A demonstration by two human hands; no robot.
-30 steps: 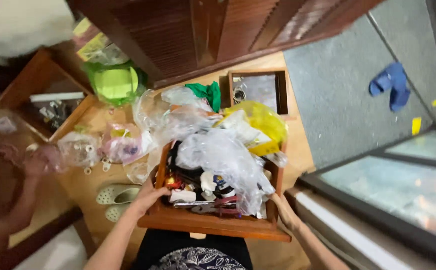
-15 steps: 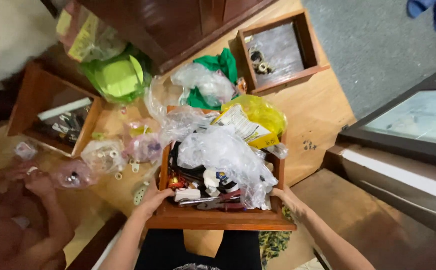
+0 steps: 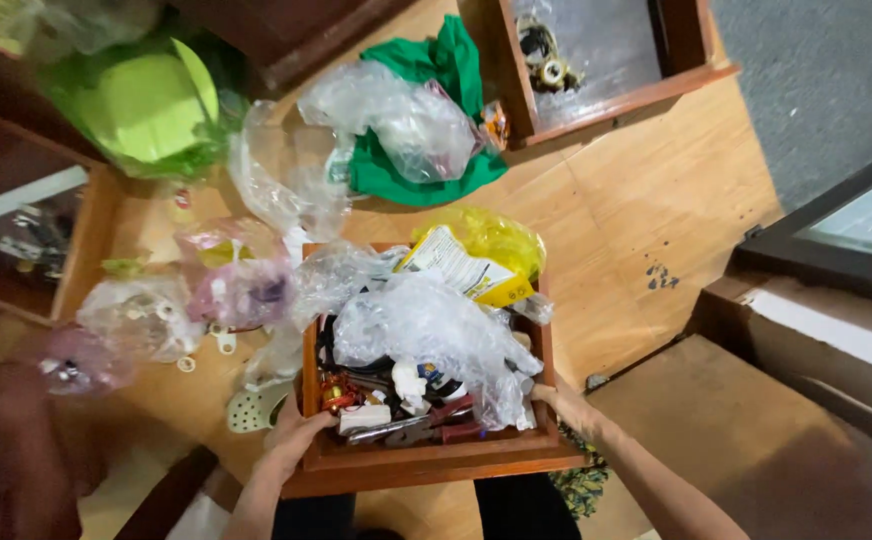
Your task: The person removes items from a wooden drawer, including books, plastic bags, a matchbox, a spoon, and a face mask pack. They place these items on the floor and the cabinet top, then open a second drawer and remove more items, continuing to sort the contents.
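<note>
Plastic bags (image 3: 426,325) lie in the drawer (image 3: 426,462), tools (image 3: 411,425) beneath.

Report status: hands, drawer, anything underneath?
Left hand and right hand grip wooden drawer sides. Drawer crammed with plastic bags, tools. Loose bags on floor beyond.

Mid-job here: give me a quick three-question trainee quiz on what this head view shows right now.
1. True or false: both hands grip the wooden drawer by its sides.
2. Which lies uppermost in the drawer? A) clear plastic bags B) folded towels C) books
3. What colour is the cloth on the floor beyond the drawer?

Key: 1 true, the left hand and right hand hold opposite sides; 2 A; 3 green.
</note>
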